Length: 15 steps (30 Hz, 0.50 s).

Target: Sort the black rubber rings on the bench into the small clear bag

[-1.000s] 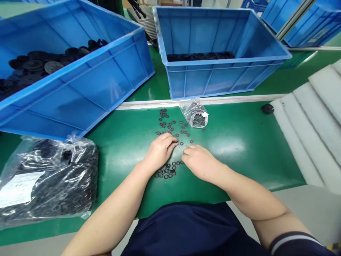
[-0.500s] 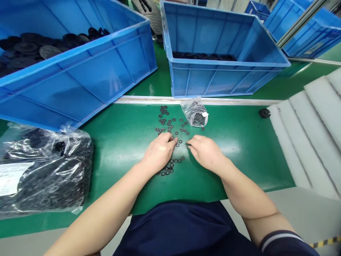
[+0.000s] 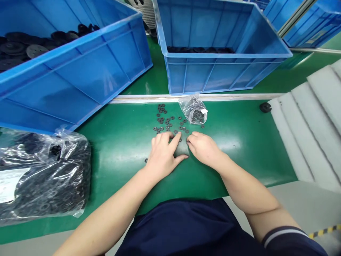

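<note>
Small black rings (image 3: 167, 121) lie scattered on the green table just beyond my hands. My left hand (image 3: 162, 156) rests low over the table with its fingers apart and the thumb stretched to the right, covering the rings beneath it. One loose ring (image 3: 146, 160) shows at its left side. My right hand (image 3: 204, 147) is closed, thumb and forefinger pinched on a small dark ring that is mostly hidden by the fingertips. Between the two hands sit a couple of rings, partly covered by my left fingers. A small clear bag (image 3: 197, 115) with rings inside lies open behind my hands.
Two blue crates stand at the back, the left crate (image 3: 106, 67) and the right crate (image 3: 213, 73), both holding black parts. A large plastic bag (image 3: 53, 185) of black rings lies at left. White foam sheets (image 3: 301, 128) and a black round part (image 3: 265, 107) are at right.
My left hand has spread its thumb out to the right and now covers the nearer group of rings. My right fingertips have closed where a ring lay. The view has shifted slightly.
</note>
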Each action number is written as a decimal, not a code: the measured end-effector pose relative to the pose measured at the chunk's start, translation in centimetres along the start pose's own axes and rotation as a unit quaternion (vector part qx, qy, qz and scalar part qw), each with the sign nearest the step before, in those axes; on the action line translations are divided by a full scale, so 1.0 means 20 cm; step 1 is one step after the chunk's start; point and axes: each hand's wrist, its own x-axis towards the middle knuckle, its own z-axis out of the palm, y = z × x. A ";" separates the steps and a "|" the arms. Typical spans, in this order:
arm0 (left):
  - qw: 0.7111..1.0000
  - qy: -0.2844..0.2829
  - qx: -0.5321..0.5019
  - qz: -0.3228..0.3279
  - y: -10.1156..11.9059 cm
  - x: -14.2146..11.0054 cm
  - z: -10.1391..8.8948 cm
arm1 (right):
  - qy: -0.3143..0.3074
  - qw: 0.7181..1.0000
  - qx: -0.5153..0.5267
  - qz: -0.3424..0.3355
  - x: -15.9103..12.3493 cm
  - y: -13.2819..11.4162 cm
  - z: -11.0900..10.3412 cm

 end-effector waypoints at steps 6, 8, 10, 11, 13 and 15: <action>0.994 0.062 0.029 -0.083 -0.09 0.08 0.01 | -0.009 1.000 0.006 -0.006 -0.03 0.00 -0.01; 0.986 0.109 0.049 -0.118 -0.14 0.10 0.01 | -0.010 1.000 0.003 -0.022 -0.04 0.00 -0.01; 0.975 0.155 0.063 -0.149 -0.19 0.10 0.00 | -0.014 0.999 0.005 -0.033 -0.04 0.00 -0.01; 0.971 0.169 0.064 -0.158 -0.21 0.09 -0.02 | -0.016 0.999 0.008 -0.036 -0.05 0.00 -0.01; 0.975 0.160 0.039 -0.146 -0.23 0.06 -0.06 | -0.017 0.999 0.015 -0.036 -0.05 -0.01 -0.01; 0.992 0.091 -0.024 -0.088 -0.22 0.01 -0.09 | -0.016 0.999 0.017 -0.038 -0.05 -0.01 -0.01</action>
